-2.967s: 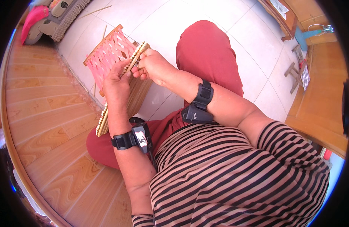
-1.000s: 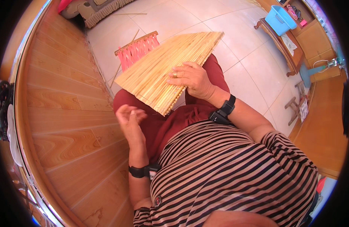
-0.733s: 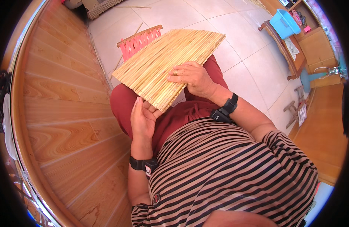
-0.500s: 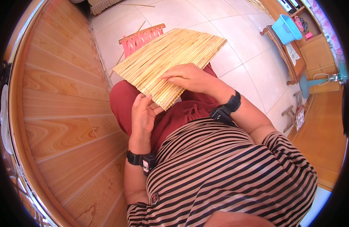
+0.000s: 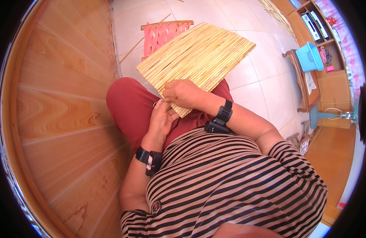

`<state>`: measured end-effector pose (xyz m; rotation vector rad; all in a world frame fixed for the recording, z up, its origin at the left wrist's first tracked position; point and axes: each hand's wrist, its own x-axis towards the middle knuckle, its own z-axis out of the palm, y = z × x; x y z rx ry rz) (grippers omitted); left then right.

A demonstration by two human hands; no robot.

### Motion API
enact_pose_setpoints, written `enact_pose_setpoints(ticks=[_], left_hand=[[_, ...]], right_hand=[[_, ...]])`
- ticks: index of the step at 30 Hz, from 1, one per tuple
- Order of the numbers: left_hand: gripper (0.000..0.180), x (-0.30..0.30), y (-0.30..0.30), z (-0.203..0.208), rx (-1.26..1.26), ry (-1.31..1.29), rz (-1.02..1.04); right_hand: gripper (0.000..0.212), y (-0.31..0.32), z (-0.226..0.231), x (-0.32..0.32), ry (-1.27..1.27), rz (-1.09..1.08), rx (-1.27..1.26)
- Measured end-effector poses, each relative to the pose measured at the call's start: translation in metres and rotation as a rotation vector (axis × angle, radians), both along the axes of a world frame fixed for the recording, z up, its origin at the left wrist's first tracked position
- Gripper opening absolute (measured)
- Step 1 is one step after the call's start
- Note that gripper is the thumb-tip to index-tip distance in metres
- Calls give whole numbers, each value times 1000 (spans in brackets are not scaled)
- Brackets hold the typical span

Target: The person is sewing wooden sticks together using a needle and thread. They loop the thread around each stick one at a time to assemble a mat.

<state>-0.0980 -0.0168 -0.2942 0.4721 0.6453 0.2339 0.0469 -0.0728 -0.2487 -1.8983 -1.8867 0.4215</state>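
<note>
A stiff mat of pale yellow reed stalks (image 5: 203, 53), laid side by side, rests across my lap with its far end raised. My left hand (image 5: 162, 118) grips the mat's near left corner, thumb at the edge and the other fingers partly underneath. Just above it, my right hand (image 5: 183, 93) lies on the mat with its fingers curled together at the left edge. Whatever those fingertips pinch is hidden. The two hands nearly touch there. A tiny dark and white spot shows by the left fingertips, too small to name.
Beyond the mat stands a low stool with pink woven straps (image 5: 167, 35), and a thin stick (image 5: 137, 45) lies on the tiled floor beside it. A wood-panelled surface (image 5: 64, 115) rises close on my left. At right, a blue plastic basket (image 5: 309, 56) sits on a small wooden table (image 5: 313, 93).
My right hand has shifted left to the mat's edge, beside my left hand, and its fingers have curled in from lying flatter. The whole view has also shifted.
</note>
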Motion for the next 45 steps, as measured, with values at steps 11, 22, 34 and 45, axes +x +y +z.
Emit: enact_pose_setpoints(ticks=[11,22,34,45], left_hand=[[11,17,15,19,181,122,107],[24,19,13,-37,75,97,46],[25,21,13,-38,74,95,84],[43,13,-1,-33,-47,58,60]], right_hand=[[11,20,-2,-1,191,-8,446],[22,40,68,-5,1399,-369,-37],[26,24,156,7,2081,421,482],[30,15,183,5,2107,252,623]])
